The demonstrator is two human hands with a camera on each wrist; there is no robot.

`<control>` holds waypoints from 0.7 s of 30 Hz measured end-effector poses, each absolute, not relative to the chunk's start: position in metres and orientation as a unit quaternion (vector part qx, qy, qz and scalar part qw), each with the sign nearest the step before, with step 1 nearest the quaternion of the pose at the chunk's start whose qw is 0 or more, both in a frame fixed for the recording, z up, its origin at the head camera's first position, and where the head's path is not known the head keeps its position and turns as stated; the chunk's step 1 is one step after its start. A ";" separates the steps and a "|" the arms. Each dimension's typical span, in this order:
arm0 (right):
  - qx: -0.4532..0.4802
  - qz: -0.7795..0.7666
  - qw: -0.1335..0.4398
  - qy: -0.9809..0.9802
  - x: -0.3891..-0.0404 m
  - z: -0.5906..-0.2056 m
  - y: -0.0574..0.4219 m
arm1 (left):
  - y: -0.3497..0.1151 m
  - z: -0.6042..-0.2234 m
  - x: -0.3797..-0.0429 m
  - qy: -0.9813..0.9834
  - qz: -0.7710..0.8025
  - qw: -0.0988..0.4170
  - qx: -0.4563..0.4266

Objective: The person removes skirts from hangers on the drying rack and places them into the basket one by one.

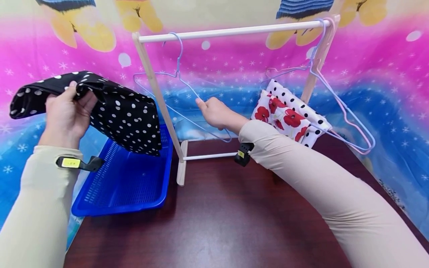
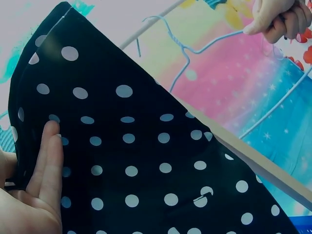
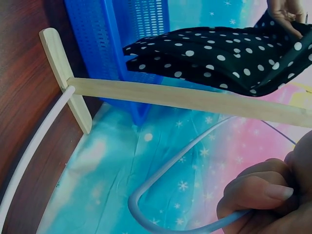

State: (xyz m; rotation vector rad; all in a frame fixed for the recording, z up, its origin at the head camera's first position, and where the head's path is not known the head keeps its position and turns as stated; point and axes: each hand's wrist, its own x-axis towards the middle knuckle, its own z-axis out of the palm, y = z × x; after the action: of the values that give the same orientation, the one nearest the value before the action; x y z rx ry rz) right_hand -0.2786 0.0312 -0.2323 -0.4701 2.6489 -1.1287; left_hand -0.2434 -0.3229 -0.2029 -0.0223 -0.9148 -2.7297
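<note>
A folded black cloth with white polka dots [image 1: 125, 113] hangs from my left hand [image 1: 68, 115], which pinches its upper edge between thumb and fingers. In the left wrist view the same dotted cloth [image 2: 131, 151] spreads across the front, with two fingers lying along it. My right hand [image 1: 218, 113] grips the sloping arm of a light blue hanger [image 1: 177, 61], whose hook is over the rack's top bar. Curled fingers [image 3: 258, 190] wrap the blue wire [image 3: 161, 185] in the right wrist view. The cloth and the hanger are apart.
Below the cloth sits a blue plastic basket [image 1: 134, 182], left of the wooden rack [image 1: 155, 85]. On the rack's right hang blue and pink hangers [image 1: 350, 119], with red-flowered cloth [image 1: 285, 115] and white dotted cloth [image 1: 301, 106]. All stand on a dark wooden table [image 1: 214, 216].
</note>
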 end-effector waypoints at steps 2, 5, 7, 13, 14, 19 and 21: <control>-0.162 -0.384 0.109 0.903 -0.278 -0.232 0.032 | -0.322 -0.204 -0.246 -0.327 -0.936 0.129 -0.002; -0.163 -0.383 0.107 0.903 -0.278 -0.232 0.032 | -0.321 -0.204 -0.250 -0.338 -0.932 0.126 0.010; -0.164 -0.382 0.107 0.903 -0.278 -0.232 0.032 | -0.319 -0.204 -0.253 -0.342 -0.931 0.125 0.016; -0.162 -0.387 0.111 0.901 -0.278 -0.232 0.031 | -0.316 -0.207 -0.262 -0.350 -0.928 0.123 0.028; -0.162 -0.387 0.110 0.901 -0.278 -0.232 0.031 | -0.316 -0.208 -0.263 -0.351 -0.928 0.123 0.027; -0.162 -0.386 0.109 0.902 -0.279 -0.233 0.030 | -0.317 -0.217 -0.272 -0.356 -0.927 0.116 0.024; -0.163 -0.386 0.109 0.901 -0.279 -0.233 0.030 | -0.318 -0.221 -0.274 -0.365 -0.924 0.112 0.025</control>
State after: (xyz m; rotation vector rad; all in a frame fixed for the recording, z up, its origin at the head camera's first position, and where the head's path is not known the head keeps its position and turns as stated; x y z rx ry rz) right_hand -0.2791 0.0297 -0.2332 -0.4782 2.6505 -1.1348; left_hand -0.2743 -0.3175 -0.2210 0.0720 -1.0711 -2.7118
